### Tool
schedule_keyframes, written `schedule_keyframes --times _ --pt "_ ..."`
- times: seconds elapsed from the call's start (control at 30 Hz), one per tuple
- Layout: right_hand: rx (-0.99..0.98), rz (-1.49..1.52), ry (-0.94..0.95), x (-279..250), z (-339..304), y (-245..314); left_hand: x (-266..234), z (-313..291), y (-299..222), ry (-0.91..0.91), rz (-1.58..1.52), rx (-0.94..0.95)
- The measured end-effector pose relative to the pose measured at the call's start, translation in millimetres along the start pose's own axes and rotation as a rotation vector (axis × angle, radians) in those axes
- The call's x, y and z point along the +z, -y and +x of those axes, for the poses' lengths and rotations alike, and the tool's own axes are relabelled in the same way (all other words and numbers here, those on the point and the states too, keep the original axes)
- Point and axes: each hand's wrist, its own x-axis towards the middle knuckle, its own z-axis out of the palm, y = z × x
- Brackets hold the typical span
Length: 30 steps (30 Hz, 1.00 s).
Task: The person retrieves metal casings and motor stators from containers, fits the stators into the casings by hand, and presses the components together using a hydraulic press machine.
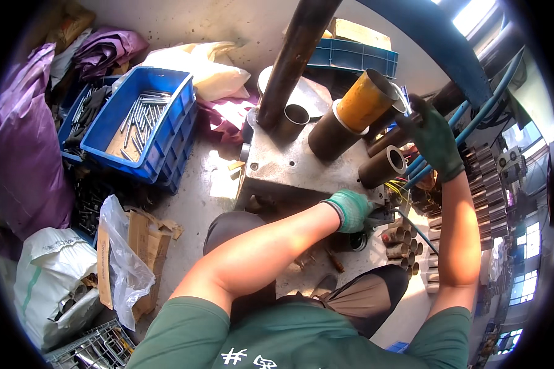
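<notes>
My left hand [351, 210], in a pale green knit glove, is at the near right corner of a metal machine block [277, 163]. Its fingertips are smeared and partly hidden. To the right, my right hand [436, 138] is raised in a dark green glove, its fingers bent beside a bright ring-shaped rim [404, 98]; what they grip is hidden. Left of it, a yellow cylinder [364, 101] stands in a dark collar [332, 136] on the block. A short dark tube [380, 168] with a shiny rim tilts between my hands.
A thick dark post [295, 64] and an open pipe stub [293, 123] rise from the block. Blue crates [138, 161] of metal pins stand left. Several tube pieces [402, 249] lie low right, near stacked steel tubes [483, 200]. Blue hoses [495, 101] hang beside my right hand.
</notes>
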Motion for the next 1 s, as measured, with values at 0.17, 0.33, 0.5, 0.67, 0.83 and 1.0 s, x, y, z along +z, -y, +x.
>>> schedule_keyframes --times 0.17,0.33,0.5,0.67,0.83,1.0 --pt "0.161 -0.236 0.31 -63 -133 -25 -2 21 6 -0.383 -0.031 -0.08" --pt "0.399 -0.425 0.584 -108 -256 -72 -8 51 2 -0.65 -0.242 -0.307" --pt "0.581 -0.106 0.375 -114 -341 -111 23 109 6 -0.793 -0.378 -0.266" --pt "0.446 0.093 -0.075 -72 -369 -139 47 148 35 -0.858 -0.582 -0.193" --pt "0.367 0.039 -0.403 -56 -345 -151 46 146 42 -1.016 -0.504 -0.124" --pt "0.454 -0.012 -0.471 -76 -306 -157 56 93 22 -1.103 -0.591 -0.021"
